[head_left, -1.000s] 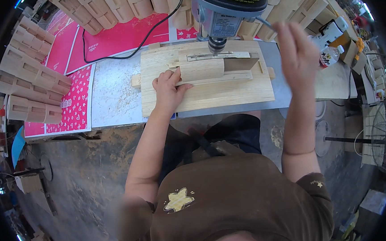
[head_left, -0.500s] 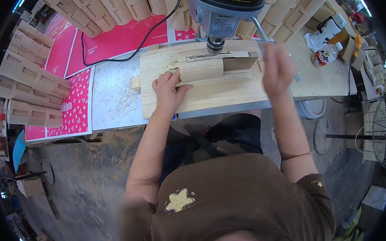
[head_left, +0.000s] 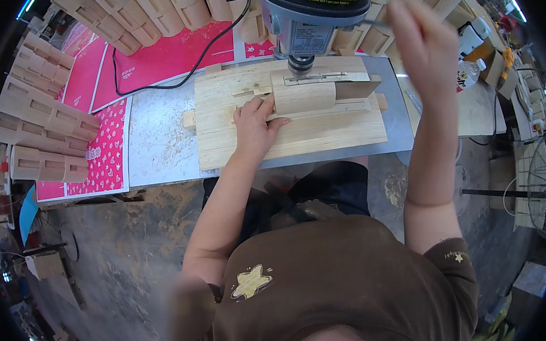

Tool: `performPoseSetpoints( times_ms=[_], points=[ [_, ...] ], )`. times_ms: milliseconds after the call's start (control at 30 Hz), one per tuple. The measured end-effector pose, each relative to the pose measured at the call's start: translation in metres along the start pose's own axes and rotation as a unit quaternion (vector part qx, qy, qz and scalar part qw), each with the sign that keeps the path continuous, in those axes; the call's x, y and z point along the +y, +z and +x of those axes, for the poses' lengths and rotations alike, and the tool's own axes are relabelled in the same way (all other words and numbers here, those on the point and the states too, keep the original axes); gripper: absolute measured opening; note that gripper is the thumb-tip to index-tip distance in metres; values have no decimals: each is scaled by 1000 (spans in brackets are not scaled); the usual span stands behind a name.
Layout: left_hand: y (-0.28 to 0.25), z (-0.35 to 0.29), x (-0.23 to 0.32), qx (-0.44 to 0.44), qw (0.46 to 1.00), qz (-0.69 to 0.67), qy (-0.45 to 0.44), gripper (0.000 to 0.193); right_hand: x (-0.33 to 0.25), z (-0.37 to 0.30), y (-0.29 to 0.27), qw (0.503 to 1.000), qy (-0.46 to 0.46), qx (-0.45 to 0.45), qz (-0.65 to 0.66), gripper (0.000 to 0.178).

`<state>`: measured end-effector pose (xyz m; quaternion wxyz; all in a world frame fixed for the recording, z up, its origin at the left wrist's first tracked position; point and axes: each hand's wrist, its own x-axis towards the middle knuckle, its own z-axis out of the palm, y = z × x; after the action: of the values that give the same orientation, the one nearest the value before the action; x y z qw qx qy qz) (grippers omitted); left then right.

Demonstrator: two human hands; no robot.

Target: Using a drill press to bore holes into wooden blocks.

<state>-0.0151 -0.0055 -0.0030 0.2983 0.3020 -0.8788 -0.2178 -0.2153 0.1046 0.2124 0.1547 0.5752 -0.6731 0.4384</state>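
Note:
My left hand [head_left: 254, 126] presses flat against the left end of a curved wooden block [head_left: 306, 95]. The block lies on a pale wooden jig board [head_left: 296, 140], right under the drill chuck [head_left: 301, 64] of a grey drill press [head_left: 315, 6]. My right hand [head_left: 425, 39] is raised at the upper right, blurred. Its fingers are closed on the thin metal feed lever [head_left: 373, 23] that sticks out of the press head. The drill bit's tip is hidden behind the chuck.
The jig rests on a dusty metal table [head_left: 157, 147]. Stacks of slotted wooden parts stand at the left [head_left: 42, 123] and along the back [head_left: 148, 14]. Red sheets [head_left: 170, 57] and a black cable [head_left: 153, 84] lie behind. A bottle [head_left: 469, 71] stands on the right.
My right hand came in to the lever low beside the press, then swung up and to the right with it. My left hand has stayed on the wooden block.

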Motion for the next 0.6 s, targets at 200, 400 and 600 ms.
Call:
performPoseSetpoints(
  times_ms=[200, 400, 600],
  points=[
    [1, 5, 7, -12, 1000, -10, -2, 60, 21, -92, 54, 995, -15, 90, 44, 3],
    [5, 6, 8, -2, 1000, 2, 7, 60, 45, -105, 79, 981, -59, 160, 92, 6],
    [2, -1, 1, 13, 1000, 7, -5, 57, 1, -8, 19, 991, -22, 116, 67, 19]
  ],
)
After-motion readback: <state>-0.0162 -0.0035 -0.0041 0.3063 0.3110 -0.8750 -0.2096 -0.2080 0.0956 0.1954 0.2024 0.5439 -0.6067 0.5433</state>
